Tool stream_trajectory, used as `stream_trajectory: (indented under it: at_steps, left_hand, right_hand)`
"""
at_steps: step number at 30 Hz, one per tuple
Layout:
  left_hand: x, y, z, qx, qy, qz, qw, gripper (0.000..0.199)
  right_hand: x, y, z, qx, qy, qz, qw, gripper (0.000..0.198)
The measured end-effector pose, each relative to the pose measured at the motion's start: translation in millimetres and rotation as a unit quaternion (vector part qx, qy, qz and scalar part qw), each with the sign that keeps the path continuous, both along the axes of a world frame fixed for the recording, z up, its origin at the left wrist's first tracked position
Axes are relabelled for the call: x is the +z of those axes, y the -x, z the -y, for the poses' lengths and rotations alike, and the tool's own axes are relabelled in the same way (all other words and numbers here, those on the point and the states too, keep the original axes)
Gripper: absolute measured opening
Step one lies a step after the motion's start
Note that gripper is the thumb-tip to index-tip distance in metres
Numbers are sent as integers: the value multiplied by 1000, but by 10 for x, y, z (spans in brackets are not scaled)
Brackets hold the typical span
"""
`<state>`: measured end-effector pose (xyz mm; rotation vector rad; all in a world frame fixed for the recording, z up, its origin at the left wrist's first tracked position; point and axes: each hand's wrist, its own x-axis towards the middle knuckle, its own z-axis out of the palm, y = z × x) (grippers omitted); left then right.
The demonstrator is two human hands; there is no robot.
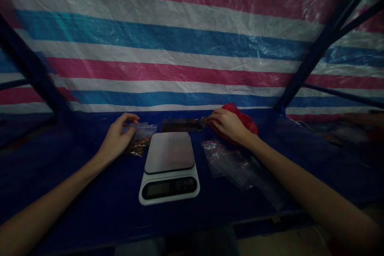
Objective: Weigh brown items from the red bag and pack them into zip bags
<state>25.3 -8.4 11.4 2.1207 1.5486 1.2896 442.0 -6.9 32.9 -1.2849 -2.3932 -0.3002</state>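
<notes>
My left hand (119,134) is at the left of the scale, its thumb and fingers curved and apart. Its thumb lies by the edge of a clear zip bag (141,144) with small brown pieces inside; whether it presses on the bag is unclear. Between the hands stands a white digital kitchen scale (169,156) with a bare weighing plate. My right hand (226,124) is over the front of a red plastic bag (247,122), fingertips pinched together. A small brownish thing (205,121) shows at those fingertips, too dim to name.
Several flat clear zip bags (228,164) lie spread right of the scale. A dark flat object (180,125), partly blurred out, is behind the scale. Blue metal frame posts (315,52) rise at both sides of the blue table (111,196). A striped plastic sheet (180,40) hangs behind.
</notes>
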Motion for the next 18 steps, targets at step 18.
stream_trajectory:
  at_steps: [18]
  left_hand:
    - [140,78,-54,29,-91,-16,995,33]
  right_hand:
    - [-227,160,-142,59,83,-159,982,65]
